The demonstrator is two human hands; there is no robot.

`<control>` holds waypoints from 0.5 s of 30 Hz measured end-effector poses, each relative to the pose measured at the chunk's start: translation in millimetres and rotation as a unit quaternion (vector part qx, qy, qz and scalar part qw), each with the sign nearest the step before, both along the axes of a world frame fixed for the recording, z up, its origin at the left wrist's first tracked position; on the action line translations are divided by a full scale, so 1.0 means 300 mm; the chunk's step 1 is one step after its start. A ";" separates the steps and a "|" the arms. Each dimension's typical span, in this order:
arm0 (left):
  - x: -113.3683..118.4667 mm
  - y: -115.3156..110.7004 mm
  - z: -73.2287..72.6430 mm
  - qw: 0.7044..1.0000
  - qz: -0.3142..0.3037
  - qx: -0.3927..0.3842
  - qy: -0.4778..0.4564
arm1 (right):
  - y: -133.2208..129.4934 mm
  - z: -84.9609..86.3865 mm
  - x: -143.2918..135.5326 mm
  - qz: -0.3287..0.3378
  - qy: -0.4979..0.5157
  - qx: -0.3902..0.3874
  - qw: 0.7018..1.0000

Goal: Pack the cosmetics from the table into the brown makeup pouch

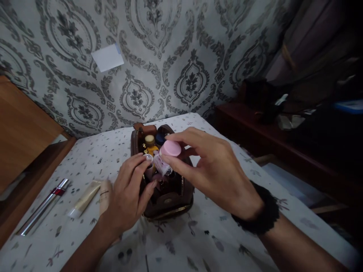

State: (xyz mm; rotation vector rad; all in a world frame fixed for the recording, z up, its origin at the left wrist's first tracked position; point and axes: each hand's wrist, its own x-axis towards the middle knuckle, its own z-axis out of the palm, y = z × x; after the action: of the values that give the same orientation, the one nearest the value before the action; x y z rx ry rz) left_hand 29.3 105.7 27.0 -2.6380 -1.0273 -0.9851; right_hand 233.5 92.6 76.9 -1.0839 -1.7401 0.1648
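Observation:
A brown zippered bag (167, 202) stands open on the patterned white cloth, with several small bottles inside. My right hand (211, 166), a black band round its wrist, pinches a pink round cap (171, 148) between thumb and fingers above the bag. Just below the cap is a clear and pinkish bottle (161, 165); whether the two are joined cannot be made out. My left hand (132, 185) is at the bag's left side, its fingertips on a small container with a clear round top (148, 158). Behind these, a yellow bottle (151, 148) shows in the bag.
Left of the bag lie a beige tube (85, 198), another tube (104, 196) partly behind my left hand, and silvery slim items (42, 209). A wooden panel (25, 132) borders the left. Dark red furniture (255, 136) stands at the right. Patterned wallpaper rises behind.

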 end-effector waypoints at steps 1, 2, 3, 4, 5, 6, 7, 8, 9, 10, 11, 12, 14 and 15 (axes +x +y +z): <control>-0.001 0.000 -0.001 1.000 -0.001 -0.003 -0.005 | 0.008 -0.001 -0.010 -0.001 -0.022 0.001 1.000; -0.002 0.001 -0.001 1.000 -0.003 -0.005 -0.010 | 0.015 -0.002 -0.019 -0.002 -0.042 0.000 0.999; -0.003 0.001 -0.002 1.000 -0.004 -0.008 -0.015 | 0.022 -0.004 -0.027 -0.002 -0.059 -0.002 0.998; -0.004 0.001 -0.002 1.000 -0.006 -0.011 -0.019 | 0.028 -0.007 -0.035 -0.002 -0.073 -0.006 0.997; -0.005 0.001 -0.003 1.000 -0.009 -0.015 -0.022 | 0.034 -0.009 -0.040 -0.003 -0.085 -0.008 0.996; -0.006 0.002 -0.003 0.999 -0.011 -0.018 -0.024 | 0.039 -0.011 -0.045 -0.005 -0.099 -0.009 0.995; -0.007 0.002 -0.003 0.999 -0.013 -0.022 -0.026 | 0.043 -0.013 -0.048 -0.010 -0.115 -0.008 0.993; -0.007 0.003 -0.003 0.999 -0.015 -0.023 -0.027 | 0.046 -0.015 -0.051 -0.014 -0.132 -0.007 0.991; -0.008 0.003 -0.003 0.999 -0.017 -0.023 -0.028 | 0.048 -0.016 -0.052 -0.016 -0.149 -0.007 0.989; -0.008 0.004 -0.004 0.999 -0.019 -0.023 -0.029 | 0.051 -0.018 -0.053 -0.016 -0.163 -0.006 0.986; -0.009 0.005 -0.004 0.999 -0.020 -0.022 -0.029 | 0.052 -0.019 -0.054 -0.015 -0.173 -0.008 0.985; -0.008 0.006 -0.004 0.999 -0.021 -0.022 -0.029 | 0.054 -0.021 -0.055 -0.013 -0.179 -0.013 0.984; -0.008 0.007 -0.005 0.999 -0.023 -0.022 -0.030 | 0.058 -0.026 -0.055 -0.010 -0.184 -0.029 0.982; -0.008 0.008 -0.005 0.999 -0.024 -0.024 -0.031 | 0.060 -0.029 -0.055 -0.009 -0.186 -0.035 0.982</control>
State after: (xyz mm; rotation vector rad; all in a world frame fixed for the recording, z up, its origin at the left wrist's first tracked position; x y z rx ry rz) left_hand 27.0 108.1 25.5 -2.6988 -1.0179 -1.0711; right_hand 217.0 110.5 68.2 -1.2403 -2.0686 0.0121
